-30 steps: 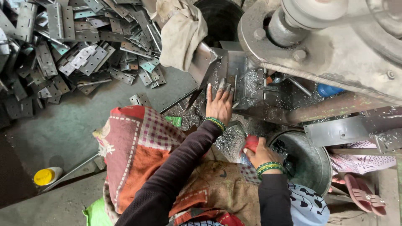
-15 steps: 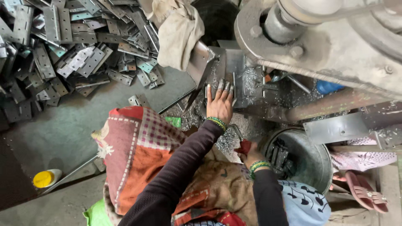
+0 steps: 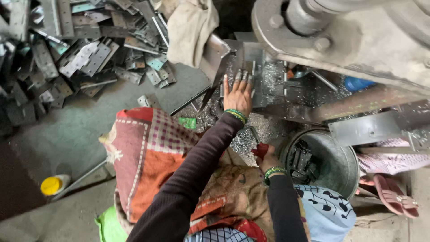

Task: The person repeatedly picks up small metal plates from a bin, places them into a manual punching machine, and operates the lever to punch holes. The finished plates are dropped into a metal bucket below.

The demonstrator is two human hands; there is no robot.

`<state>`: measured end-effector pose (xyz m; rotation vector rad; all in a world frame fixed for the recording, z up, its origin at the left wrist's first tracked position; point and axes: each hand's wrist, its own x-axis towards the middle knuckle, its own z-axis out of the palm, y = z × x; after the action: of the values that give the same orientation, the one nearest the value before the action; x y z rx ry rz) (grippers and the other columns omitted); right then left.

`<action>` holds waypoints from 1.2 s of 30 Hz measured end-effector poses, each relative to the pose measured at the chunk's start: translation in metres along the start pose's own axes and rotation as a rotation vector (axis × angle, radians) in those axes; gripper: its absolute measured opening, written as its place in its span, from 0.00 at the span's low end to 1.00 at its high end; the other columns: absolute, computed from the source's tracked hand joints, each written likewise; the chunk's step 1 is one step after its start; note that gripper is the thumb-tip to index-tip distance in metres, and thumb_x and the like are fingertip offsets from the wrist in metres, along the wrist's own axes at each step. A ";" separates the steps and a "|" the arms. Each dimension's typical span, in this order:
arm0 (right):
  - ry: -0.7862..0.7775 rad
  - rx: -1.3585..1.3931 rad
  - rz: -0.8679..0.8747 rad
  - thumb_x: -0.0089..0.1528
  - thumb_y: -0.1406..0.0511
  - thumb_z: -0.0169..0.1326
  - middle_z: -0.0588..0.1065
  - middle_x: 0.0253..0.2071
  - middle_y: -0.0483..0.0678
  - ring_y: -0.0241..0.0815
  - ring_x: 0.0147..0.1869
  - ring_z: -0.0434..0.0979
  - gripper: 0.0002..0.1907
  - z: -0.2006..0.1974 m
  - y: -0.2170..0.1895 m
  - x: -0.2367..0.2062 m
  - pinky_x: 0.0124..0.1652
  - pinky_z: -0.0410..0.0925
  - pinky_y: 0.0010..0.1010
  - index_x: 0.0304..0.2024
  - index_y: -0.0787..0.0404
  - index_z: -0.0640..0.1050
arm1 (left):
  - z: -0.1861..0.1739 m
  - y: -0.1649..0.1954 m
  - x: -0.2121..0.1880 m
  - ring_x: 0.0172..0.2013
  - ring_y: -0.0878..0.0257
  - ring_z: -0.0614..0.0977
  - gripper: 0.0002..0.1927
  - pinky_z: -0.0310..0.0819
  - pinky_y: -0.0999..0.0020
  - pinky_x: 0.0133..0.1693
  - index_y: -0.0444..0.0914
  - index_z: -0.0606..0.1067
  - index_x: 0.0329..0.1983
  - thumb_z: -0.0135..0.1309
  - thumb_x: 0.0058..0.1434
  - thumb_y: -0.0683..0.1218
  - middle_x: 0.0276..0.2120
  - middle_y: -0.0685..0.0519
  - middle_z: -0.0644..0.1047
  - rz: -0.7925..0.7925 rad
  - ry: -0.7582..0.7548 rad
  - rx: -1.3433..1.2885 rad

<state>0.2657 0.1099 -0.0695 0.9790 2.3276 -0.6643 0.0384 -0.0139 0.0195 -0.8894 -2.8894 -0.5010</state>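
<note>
Up on the press bed, the left hand (image 3: 238, 93) is laid flat, fingers (image 3: 237, 77) stretched forward and held close together, pressing down on a small metal plate (image 3: 251, 74) that lies just under the fingertips among bright metal shavings (image 3: 251, 130). Lower down, the right hand (image 3: 267, 157) is closed around a red object (image 3: 261, 149), gripped near the rim of the metal bucket (image 3: 333, 168); what the red object is cannot be made out. Green bangles are worn on both wrists.

For this step to be done well, the plate would best be kept flat and square against the bed, with the fingertips held back from the heavy press head (image 3: 358, 40) overhead, and the shavings brushed clear of where the piece is seated.

One bucket is seen, with a dark cluster of parts lying in it; their number cannot be counted. One beige cloth (image 3: 190, 29) is draped at the bed's far edge. A heap of hinge plates (image 3: 67, 58), far too many to count, is spread over the floor to the left, and one yellow cap (image 3: 51, 185) is seen near the lower left. One pink sandal (image 3: 396, 195) lies beside the bucket.
</note>
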 end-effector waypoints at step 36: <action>0.068 -0.099 -0.061 0.65 0.56 0.51 0.80 0.39 0.63 0.59 0.40 0.84 0.33 0.006 -0.002 0.010 0.40 0.76 0.47 0.66 0.57 0.52 | 0.004 -0.012 0.063 0.74 0.58 0.61 0.29 0.38 0.40 0.72 0.50 0.56 0.78 0.31 0.72 0.49 0.74 0.54 0.60 -0.072 -0.174 -0.158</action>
<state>0.2601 0.1102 -0.0796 0.9026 2.4337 -0.5406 -0.0201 0.0119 0.0233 -0.8934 -3.0841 -0.7007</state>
